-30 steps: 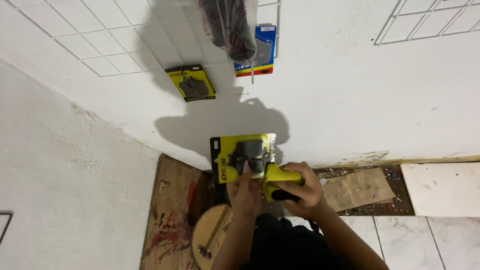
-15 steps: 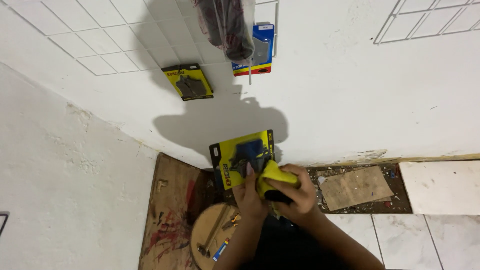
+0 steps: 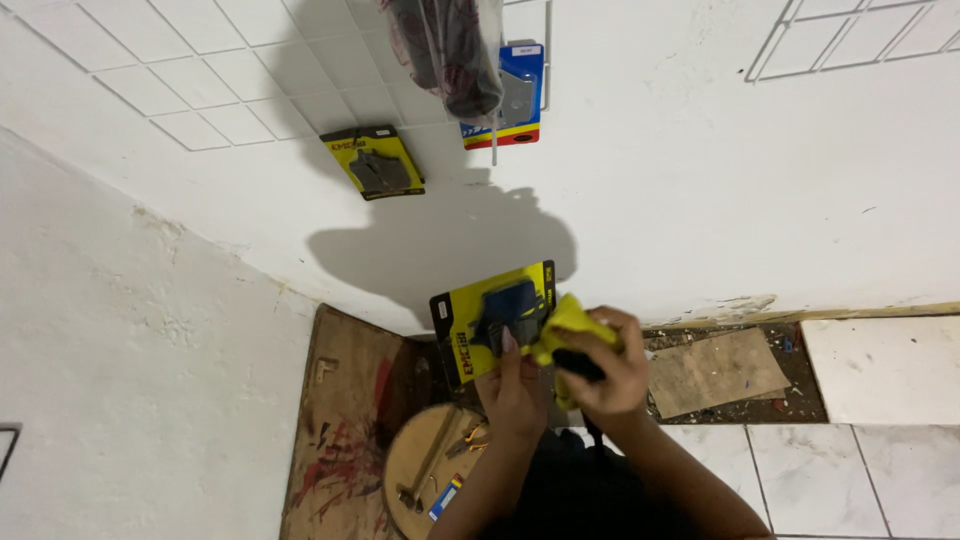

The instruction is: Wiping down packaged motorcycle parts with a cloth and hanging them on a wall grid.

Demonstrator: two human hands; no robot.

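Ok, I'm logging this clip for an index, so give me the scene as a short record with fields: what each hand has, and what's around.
left hand: left hand holds a yellow blister pack by its lower edge
right hand: right hand grips a yellow cloth against the pack
pack contents: dark flat parts behind clear plastic
wall: a similar yellow pack, a blue pack and a clear bag hang on a white wire grid
below: round wooden stool with small tools on it, broken floor tiles

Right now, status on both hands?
Left hand holds yellow blister pack. Right hand grips yellow cloth against it. Nothing in the way.
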